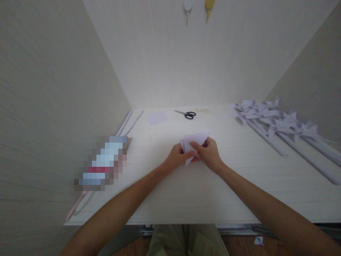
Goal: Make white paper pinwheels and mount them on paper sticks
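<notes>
A piece of folded pale lilac paper [195, 139] is held between my two hands, just above the middle of the white table. My left hand [179, 155] grips its lower left side, with the thumb stretched across the front. At the right, my right hand [209, 152] pinches the paper, its thumb on the front face and the other fingers behind. Several fingertips are hidden by the sheet. Beyond the hands lie black-handled scissors [188, 114], blades toward the left. A flat lilac paper square [157, 118] rests to the left of them.
Several paper pinwheels [277, 119] with rolled paper sticks [306, 156] lie at the right of the white table [213, 199]. Rolled paper sticks [124, 123] and a blurred-out item [103, 163] lie along the left. Walls enclose the back and sides. A paper scrap [259, 240] is on the floor.
</notes>
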A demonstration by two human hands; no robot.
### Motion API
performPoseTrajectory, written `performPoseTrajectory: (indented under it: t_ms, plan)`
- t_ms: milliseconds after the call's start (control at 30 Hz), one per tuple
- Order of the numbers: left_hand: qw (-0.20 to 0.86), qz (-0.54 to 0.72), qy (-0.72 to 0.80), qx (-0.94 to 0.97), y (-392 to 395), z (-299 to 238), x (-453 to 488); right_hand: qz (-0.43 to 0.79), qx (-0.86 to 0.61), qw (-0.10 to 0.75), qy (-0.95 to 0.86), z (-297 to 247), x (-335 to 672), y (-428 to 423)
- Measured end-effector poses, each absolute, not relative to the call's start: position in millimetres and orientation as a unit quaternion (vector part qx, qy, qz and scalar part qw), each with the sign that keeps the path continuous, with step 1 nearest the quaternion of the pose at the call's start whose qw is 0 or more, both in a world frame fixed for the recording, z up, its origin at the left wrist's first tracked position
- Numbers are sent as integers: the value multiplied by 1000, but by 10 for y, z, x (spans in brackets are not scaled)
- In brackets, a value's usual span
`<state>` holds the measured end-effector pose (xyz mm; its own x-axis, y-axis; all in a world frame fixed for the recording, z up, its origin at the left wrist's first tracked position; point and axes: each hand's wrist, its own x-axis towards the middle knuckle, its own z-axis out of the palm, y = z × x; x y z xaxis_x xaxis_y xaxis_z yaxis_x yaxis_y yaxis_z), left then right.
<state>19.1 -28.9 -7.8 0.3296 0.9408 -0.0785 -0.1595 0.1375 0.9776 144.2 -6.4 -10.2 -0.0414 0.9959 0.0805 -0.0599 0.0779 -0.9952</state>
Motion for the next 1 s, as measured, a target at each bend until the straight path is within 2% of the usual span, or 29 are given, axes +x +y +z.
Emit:
performPoseTrajectory:
  t_ms: [200, 533, 1000]
  plan:
    - [637, 431, 392, 504, -273, -97, 184, 495, -464, 505, -533, -90, 1444, -71]
    - [630, 454, 370, 509, -262, -90, 150, 605, -357, 563, -436, -110, 1448, -26]
    - [608, 425, 386, 548, -300, -7, 170, 638, -321, 546, -438, -96, 1456, -24]
